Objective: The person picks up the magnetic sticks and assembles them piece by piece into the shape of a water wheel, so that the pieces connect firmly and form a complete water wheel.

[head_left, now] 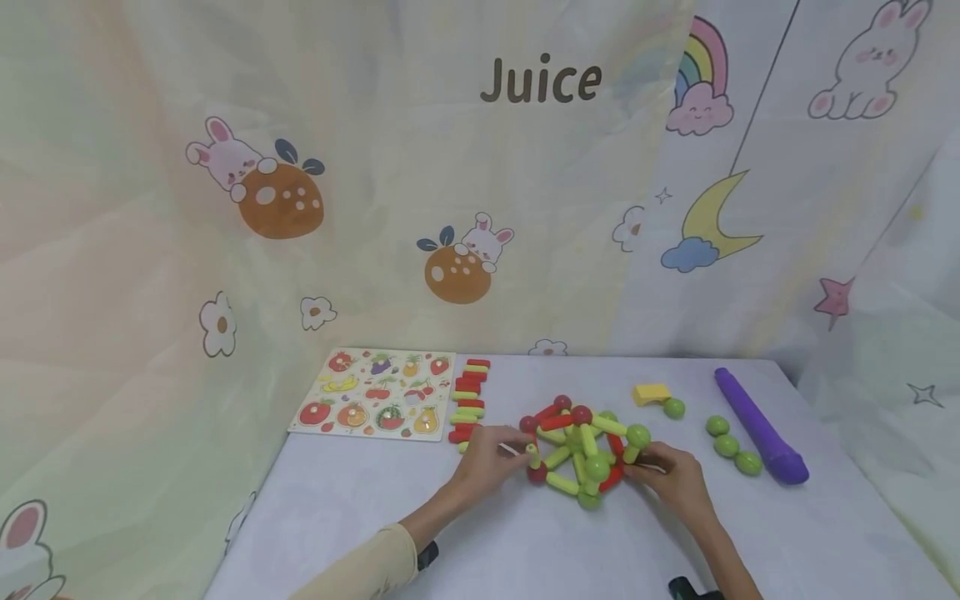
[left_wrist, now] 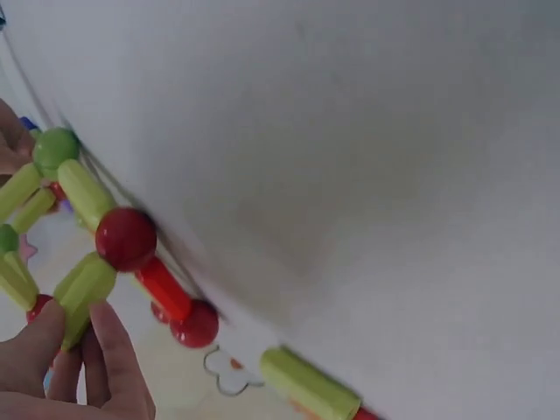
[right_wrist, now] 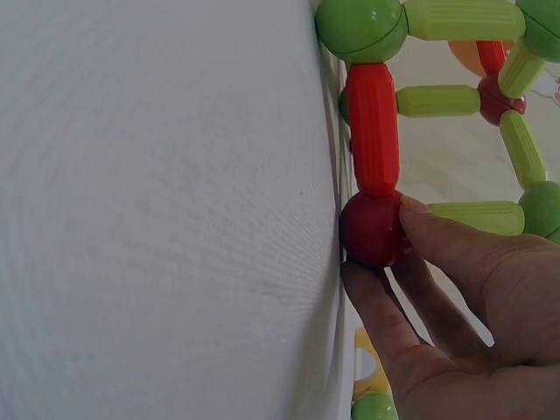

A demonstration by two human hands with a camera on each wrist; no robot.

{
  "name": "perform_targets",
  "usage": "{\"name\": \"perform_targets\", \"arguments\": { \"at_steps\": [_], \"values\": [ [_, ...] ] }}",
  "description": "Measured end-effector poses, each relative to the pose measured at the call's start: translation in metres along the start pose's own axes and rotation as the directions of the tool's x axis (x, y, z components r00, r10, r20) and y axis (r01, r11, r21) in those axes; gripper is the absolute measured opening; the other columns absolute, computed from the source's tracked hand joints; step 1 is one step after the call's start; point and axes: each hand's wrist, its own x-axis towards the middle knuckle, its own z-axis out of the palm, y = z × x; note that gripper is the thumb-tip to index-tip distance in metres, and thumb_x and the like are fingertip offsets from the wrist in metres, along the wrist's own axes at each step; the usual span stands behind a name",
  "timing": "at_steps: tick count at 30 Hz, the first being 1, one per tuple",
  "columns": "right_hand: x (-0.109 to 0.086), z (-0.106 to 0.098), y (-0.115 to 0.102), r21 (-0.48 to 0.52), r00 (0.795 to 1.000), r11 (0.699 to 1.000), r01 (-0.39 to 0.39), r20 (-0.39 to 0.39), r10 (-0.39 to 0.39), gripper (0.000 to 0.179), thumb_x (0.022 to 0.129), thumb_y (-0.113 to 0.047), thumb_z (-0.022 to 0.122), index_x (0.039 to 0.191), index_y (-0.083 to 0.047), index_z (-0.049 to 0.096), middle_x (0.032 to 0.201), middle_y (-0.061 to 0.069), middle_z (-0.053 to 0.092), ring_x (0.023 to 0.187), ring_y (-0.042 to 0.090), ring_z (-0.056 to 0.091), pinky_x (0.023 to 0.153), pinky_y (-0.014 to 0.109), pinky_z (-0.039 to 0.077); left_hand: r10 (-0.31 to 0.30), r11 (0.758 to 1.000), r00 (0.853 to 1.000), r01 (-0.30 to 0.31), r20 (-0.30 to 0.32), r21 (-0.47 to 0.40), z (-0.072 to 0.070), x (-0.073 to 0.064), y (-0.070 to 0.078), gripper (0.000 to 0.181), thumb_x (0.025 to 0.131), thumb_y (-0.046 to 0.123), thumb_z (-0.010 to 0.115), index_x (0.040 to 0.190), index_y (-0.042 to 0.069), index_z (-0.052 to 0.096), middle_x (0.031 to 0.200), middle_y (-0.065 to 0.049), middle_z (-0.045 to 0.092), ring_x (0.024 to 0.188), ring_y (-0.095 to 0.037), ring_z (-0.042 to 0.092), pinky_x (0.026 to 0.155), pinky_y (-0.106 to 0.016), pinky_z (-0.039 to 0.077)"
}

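Observation:
A ball-and-stick frame (head_left: 588,440) of red and green balls joined by red and yellow-green sticks stands near the middle of the table. At its left side my left hand (head_left: 486,457) pinches an upright yellow-green stick (left_wrist: 86,289) between thumb and fingers. That stick's end meets a red ball (left_wrist: 127,239) at the table surface. On the frame's right side is my right hand (head_left: 678,483), with thumb and fingers gripping a red ball (right_wrist: 372,229) low on the frame. A red stick (right_wrist: 374,131) runs from that ball to a green ball (right_wrist: 361,26).
A fruit-picture puzzle board (head_left: 300,427) lies at the back left, beside a row of red and yellow-green sticks (head_left: 468,403). Toward the right are a yellow block (head_left: 651,394), a loose green ball (head_left: 674,407), three more green balls (head_left: 726,446) and a long purple bat-shaped object (head_left: 757,425).

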Motion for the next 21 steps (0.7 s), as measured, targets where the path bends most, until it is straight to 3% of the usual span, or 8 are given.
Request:
{"name": "perform_targets", "arguments": {
  "at_steps": [5,12,17,21],
  "values": [
    [0.001,0.0,0.002,-0.011,1.0,1.0,-0.018,0.005,0.018,0.03,0.086,0.0,0.088,0.114,-0.004,0.079,0.113,0.013,0.08,0.106,0.026,0.076,0.09,0.024,0.061,-0.094,0.986,0.996,0.093,0.0,-0.138,0.009,-0.003,-0.001,0.025,0.095,0.006,0.083,0.12,0.002,0.081,0.106,0.001,0.083,0.098,-0.008,0.076,0.084,-0.021,0.061],
    [0.008,-0.001,0.003,-0.03,1.0,1.0,-0.002,0.017,0.003,0.03,0.087,-0.002,0.088,0.115,-0.005,0.079,0.112,0.012,0.08,0.111,0.034,0.075,0.096,0.038,0.062,-0.138,0.967,0.99,0.135,0.002,-0.215,0.018,-0.003,-0.001,0.03,0.094,0.006,0.083,0.124,0.001,0.079,0.112,-0.003,0.083,0.1,-0.013,0.079,0.085,-0.024,0.062],
    [0.015,-0.002,0.005,0.005,0.996,0.996,0.087,0.016,-0.087,0.029,0.086,0.001,0.087,0.113,-0.003,0.079,0.109,0.014,0.081,0.104,0.022,0.077,0.093,0.031,0.062,-0.138,0.962,0.99,0.143,0.036,-0.234,0.018,-0.004,-0.001,0.033,0.095,0.012,0.084,0.127,0.003,0.079,0.114,-0.001,0.082,0.102,-0.013,0.079,0.086,-0.024,0.062],
    [0.022,-0.004,0.009,0.018,0.989,0.989,0.144,0.023,-0.144,0.029,0.085,0.003,0.087,0.113,-0.002,0.079,0.108,0.014,0.081,0.099,0.01,0.075,0.091,0.022,0.06,-0.123,0.973,0.992,0.125,0.024,-0.193,0.006,-0.002,-0.004,0.038,0.097,0.012,0.082,0.134,0.004,0.074,0.128,-0.007,0.077,0.118,-0.023,0.075,0.093,-0.031,0.062]
  ]
}}
